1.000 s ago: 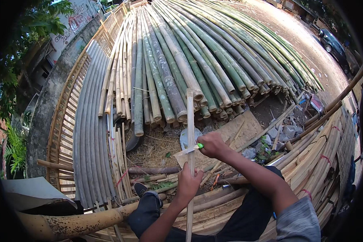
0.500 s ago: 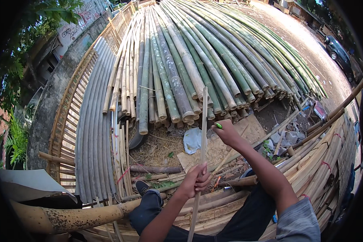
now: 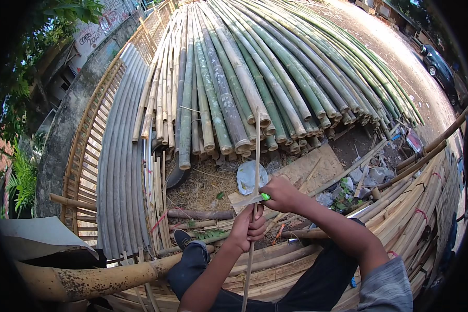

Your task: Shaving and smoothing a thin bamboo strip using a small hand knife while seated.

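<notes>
My left hand (image 3: 248, 229) is closed around a long, thin bamboo strip (image 3: 257, 151) that stands nearly upright in front of me. In my right hand (image 3: 283, 194) is a knife (image 3: 265, 197) with a bright green handle. Its blade lies across the strip just above my left fingers and appears to touch it. The strip's upper end rises in front of the stacked poles, and its lower end runs down between my legs.
A large stack of bamboo poles (image 3: 234, 93) fills the far side. Split bamboo lengths (image 3: 400, 218) lie at right. Corrugated sheets (image 3: 120, 156) lean beside a slatted bamboo fence (image 3: 80, 177). A thick bamboo pole (image 3: 99, 281) crosses the lower left. A white plastic bag (image 3: 250, 176) lies ahead.
My right hand with the knife has come down and left, from beside the strip's upper part to just above my left hand. The strip's top has tilted slightly left.
</notes>
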{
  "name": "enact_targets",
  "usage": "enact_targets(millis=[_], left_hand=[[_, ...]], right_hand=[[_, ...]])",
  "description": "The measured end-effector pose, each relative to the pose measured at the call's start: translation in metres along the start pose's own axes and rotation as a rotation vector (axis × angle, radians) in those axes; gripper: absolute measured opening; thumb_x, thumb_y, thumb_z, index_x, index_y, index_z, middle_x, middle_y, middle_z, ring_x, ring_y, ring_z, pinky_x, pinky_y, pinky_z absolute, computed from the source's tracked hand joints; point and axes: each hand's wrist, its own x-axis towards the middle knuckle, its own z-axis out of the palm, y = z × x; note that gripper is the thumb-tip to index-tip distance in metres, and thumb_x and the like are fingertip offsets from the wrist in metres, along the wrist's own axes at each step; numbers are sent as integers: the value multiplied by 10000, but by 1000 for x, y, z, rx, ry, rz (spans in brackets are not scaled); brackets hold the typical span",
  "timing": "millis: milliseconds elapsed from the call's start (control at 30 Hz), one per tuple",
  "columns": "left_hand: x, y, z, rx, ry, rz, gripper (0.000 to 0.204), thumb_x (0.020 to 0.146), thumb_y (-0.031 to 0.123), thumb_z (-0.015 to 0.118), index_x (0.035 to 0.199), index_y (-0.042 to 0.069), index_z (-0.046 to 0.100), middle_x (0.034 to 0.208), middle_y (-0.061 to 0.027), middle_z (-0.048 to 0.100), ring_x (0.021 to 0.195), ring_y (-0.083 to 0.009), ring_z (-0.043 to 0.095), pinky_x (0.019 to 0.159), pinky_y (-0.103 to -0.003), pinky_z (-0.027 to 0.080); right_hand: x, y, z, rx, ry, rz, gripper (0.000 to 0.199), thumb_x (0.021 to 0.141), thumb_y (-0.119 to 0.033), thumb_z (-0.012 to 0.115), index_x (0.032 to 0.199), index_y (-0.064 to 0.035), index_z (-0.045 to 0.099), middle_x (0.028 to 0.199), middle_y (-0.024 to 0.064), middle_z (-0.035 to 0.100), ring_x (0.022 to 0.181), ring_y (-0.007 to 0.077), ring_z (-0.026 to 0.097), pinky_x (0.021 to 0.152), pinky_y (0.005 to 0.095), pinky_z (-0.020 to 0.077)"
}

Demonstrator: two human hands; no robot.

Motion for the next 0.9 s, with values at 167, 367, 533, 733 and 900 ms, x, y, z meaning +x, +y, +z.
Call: enact_targets(millis=[167, 367, 533, 733, 900], left_hand=[[0, -2, 10, 35, 48, -28, 470, 980, 516, 289, 704, 146, 376, 466, 68, 184, 343, -48, 133, 297, -200, 120], [3, -6, 3, 37, 63, -35, 470, 978, 519, 298, 700, 148, 374, 465, 67, 182, 342, -48, 124, 297, -203, 118], [5, -9, -1, 117, 149, 46, 455, 986, 500, 294, 721, 139, 374, 472, 59, 187, 346, -46, 130, 298, -204, 114], [2, -23, 17, 161, 139, 2, 454, 992, 490, 277, 708, 143, 357, 469, 65, 168, 346, -41, 124, 297, -198, 126], [-2, 4, -6, -6, 3, 31, 441, 992, 484, 284, 720, 148, 375, 472, 62, 188, 349, -43, 130, 297, -202, 121]], right_hand=[[0, 4, 1, -101, 130, 35, 184, 723, -220, 579, 651, -51, 597, 594, 179, 566, 614, 377, 586, 587, 473, 462], [6, 20, -5, -25, 219, 231, 219, 749, -237, 568, 656, -44, 615, 629, 196, 580, 647, 384, 586, 604, 485, 461], [2, 4, 12, -84, 21, 64, 247, 765, -249, 559, 652, -35, 612, 645, 195, 595, 659, 398, 591, 614, 488, 470], [4, 68, -16, -130, 188, 289, 283, 800, -269, 534, 688, -19, 609, 738, 210, 586, 761, 402, 552, 690, 488, 445], [8, 20, -2, 59, 30, 154, 272, 785, -244, 532, 663, -13, 608, 689, 220, 587, 725, 408, 571, 680, 491, 452]])
